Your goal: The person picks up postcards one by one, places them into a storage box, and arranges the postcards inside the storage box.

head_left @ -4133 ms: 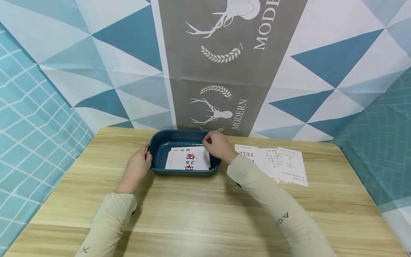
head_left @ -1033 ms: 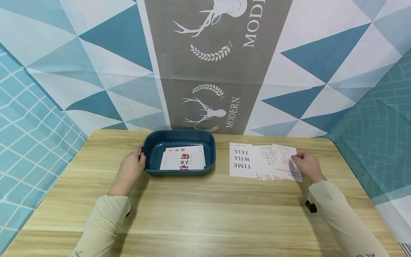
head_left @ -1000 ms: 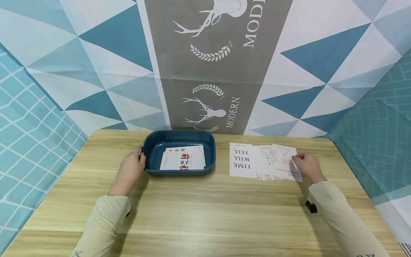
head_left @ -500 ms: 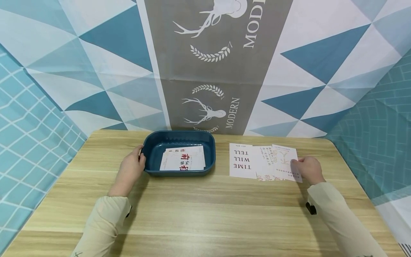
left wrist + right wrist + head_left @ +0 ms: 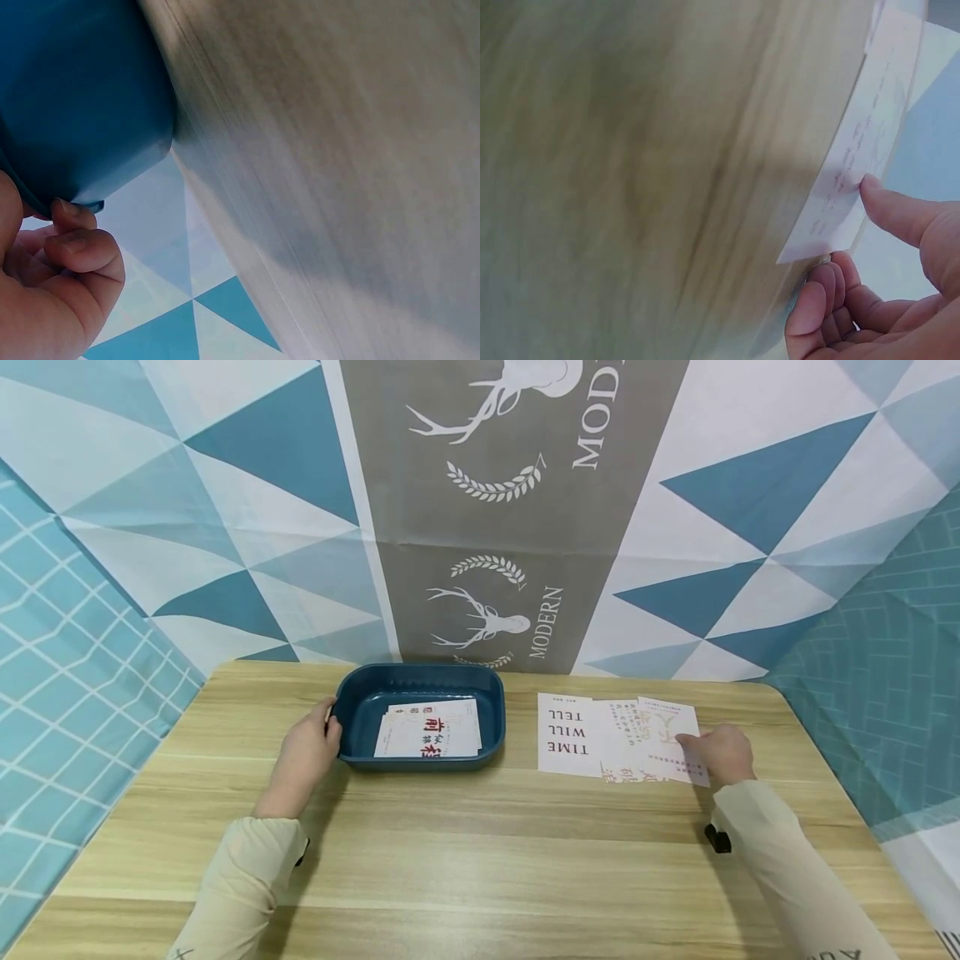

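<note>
covering the arms, nearest of all, are a pale left sleeve [image 5: 232, 885] and a pale right sleeve [image 5: 787, 868]. a small black thing [image 5: 717, 839] shows under the right one. they lie over a wood table [image 5: 480, 868].

a bit farther on, the left hand [image 5: 303, 756] has its fingers bent tight around the left rim of a blue bin [image 5: 420, 764], likely so it will not slide. the bin sits flat near the back of the table. a pile of cards [image 5: 461, 735] lies inside, and the walls all around would stop them from spreading.

well to the right, the right hand [image 5: 723, 756] has its thumb on top of a white card [image 5: 667, 735], with its other fingers curled by the end of that card. i cannot tell if it is pinched or only pressed. the card lies on top of others, perhaps why the hand touches this one. next to it are a middle card [image 5: 618, 714] and a card with red words [image 5: 562, 735]. those words are upside down for the person.

behind it all hangs a cloth [image 5: 450, 527] with deer and triangles.
</note>
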{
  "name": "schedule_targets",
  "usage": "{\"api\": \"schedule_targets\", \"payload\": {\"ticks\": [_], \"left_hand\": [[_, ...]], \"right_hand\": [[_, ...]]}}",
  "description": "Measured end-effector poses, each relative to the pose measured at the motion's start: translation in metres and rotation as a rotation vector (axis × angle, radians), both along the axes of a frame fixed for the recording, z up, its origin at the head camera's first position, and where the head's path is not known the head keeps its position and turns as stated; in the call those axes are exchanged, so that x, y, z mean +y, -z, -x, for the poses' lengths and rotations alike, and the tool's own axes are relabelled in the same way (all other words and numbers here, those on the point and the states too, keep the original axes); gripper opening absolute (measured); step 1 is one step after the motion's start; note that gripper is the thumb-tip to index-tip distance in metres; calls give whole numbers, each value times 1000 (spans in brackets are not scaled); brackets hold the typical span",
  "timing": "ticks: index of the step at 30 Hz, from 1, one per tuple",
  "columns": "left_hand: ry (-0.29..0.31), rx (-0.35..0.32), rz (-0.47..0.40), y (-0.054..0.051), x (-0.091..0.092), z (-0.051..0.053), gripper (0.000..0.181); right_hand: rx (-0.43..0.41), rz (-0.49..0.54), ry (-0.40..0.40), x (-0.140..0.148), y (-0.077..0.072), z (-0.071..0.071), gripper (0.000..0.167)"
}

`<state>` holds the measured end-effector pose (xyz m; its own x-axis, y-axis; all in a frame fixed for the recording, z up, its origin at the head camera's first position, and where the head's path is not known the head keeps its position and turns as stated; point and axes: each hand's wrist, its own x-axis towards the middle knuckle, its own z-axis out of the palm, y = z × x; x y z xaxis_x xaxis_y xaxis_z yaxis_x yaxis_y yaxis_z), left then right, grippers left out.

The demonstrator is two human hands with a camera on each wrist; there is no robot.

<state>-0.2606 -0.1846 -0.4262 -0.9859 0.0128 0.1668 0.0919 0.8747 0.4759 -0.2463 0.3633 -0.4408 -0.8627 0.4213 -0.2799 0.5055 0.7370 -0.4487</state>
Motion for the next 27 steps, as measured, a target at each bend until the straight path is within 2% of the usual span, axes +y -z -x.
{"api": "schedule_targets", "payload": {"ticks": [13, 17, 22, 27], "left_hand": [[-9, 14, 12, -1, 2, 1, 41], [-7, 3, 15, -2, 2, 1, 41], [-7, 1, 15, -1, 1, 2, 41], [-1, -4, 17, 0, 0, 1, 42]], "right_hand": [[2, 94, 153, -2, 3, 3, 56], [6, 123, 160, -1, 3, 2, 58], [53, 167, 144, 1, 2, 0, 56], [71, 267, 186, 3, 2, 1, 56]]}}
